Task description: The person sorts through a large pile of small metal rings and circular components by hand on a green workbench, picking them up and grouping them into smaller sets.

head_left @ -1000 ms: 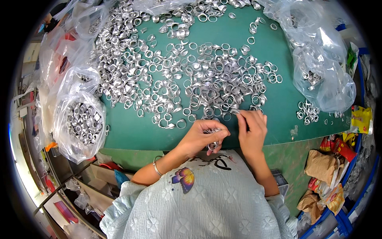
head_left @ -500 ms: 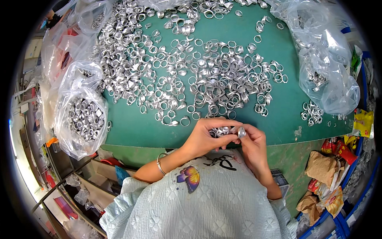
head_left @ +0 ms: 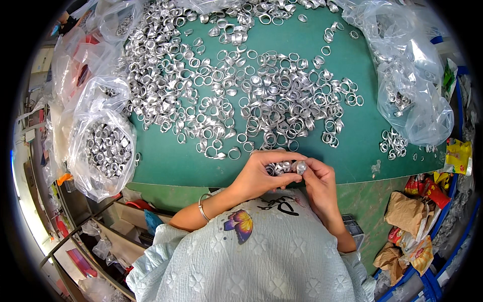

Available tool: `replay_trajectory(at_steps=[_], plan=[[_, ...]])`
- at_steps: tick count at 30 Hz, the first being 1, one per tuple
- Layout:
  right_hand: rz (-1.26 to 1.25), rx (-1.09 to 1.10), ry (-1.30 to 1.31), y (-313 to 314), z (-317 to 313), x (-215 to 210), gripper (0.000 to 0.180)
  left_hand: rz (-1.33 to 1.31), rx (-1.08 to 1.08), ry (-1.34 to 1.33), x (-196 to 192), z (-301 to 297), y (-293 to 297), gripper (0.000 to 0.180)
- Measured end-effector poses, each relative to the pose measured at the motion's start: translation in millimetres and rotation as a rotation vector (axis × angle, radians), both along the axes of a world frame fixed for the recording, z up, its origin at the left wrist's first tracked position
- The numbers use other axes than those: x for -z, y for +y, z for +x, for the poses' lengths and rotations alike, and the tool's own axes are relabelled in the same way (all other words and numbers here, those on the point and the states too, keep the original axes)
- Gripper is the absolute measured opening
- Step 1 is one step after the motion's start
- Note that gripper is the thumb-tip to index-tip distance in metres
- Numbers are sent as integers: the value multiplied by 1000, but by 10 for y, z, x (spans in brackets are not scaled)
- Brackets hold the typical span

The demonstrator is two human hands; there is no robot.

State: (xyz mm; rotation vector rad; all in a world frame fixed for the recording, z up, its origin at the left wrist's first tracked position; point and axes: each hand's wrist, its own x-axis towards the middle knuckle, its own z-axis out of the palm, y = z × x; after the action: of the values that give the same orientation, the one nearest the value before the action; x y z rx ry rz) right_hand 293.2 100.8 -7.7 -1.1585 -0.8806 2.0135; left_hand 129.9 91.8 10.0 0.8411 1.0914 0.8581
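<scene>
My left hand (head_left: 254,173) curls round several silver metal rings (head_left: 277,167) just past the near edge of the green table. Its thumb and forefinger meet the fingers of my right hand (head_left: 321,182), which pinch one silver ring (head_left: 300,166) with a broad shiny face. That ring lies against the end of the bunch in my left palm. Beyond both hands spreads a loose heap of silver rings (head_left: 287,95), some lying flat, others stacked on each other. My fingers partly hide the held rings.
A clear plastic bag (head_left: 132,166) full of rings stands at the table's left edge. More plastic bags (head_left: 417,95) lie on the right, beside a small cluster of rings (head_left: 394,144). Crumpled brown paper (head_left: 406,212) and colourful wrappers fill a blue-framed rack below right.
The ring in my right fingers has turned and shifted slightly left, closer against the bunch in my left hand. The heaps on the table look the same.
</scene>
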Motion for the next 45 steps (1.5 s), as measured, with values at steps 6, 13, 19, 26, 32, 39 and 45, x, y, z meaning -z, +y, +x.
replay_trajectory(at_steps=[6, 13, 19, 26, 32, 39, 45], plan=[[33, 5, -33, -4, -18, -2, 19, 119, 12, 64, 12, -13, -2, 29], [-66, 27, 271, 25, -68, -70, 26, 398, 45, 301, 53, -61, -21, 36], [-128, -16, 239, 98, 41, -32, 18, -86, -2, -133, -18, -142, -34, 27], [500, 43, -513, 277, 72, 8, 13, -240, -60, -180, 162, -188, -180, 12], [983, -127, -946, 308, -221, 100, 21, 237, 39, 414, 153, -183, -120, 6], [495, 63, -426, 186, -205, 144, 11, -605, -259, -654, 146, -468, -247, 29], [242, 29, -205, 169, -398, 22, 21, -585, -539, -916, 66, -633, -308, 26]])
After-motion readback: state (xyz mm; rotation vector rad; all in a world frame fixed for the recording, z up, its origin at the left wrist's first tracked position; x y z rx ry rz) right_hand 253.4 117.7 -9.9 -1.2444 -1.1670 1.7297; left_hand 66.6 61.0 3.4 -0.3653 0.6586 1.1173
